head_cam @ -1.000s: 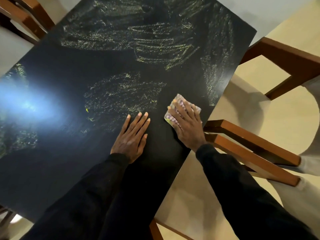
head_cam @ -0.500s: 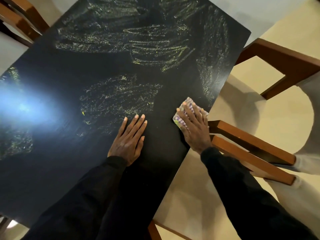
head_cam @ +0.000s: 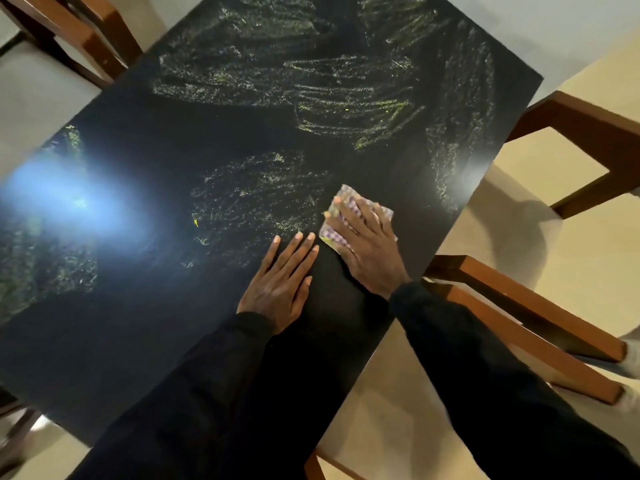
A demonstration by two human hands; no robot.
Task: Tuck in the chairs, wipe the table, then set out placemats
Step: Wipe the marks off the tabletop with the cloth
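Note:
A black table (head_cam: 145, 306) fills the view, streaked with yellowish smears (head_cam: 349, 109) over its far and middle parts. My right hand (head_cam: 367, 247) lies flat with straight fingers on a small checked cloth (head_cam: 346, 199), pressing it onto the tabletop near the right edge. Just to its left, my left hand (head_cam: 280, 282) rests palm down on the table with fingers straight and together, holding nothing.
A wooden chair (head_cam: 526, 306) with a pale seat stands at the table's right side. Another wooden chair (head_cam: 585, 126) is at the far right, and one more (head_cam: 79, 32) at the far left corner. A bright light glare (head_cam: 69, 202) covers the table's left part.
My right hand slid the cloth out to the table's right edge, then back left and farther onto the table beside my left hand. My left hand stayed in place.

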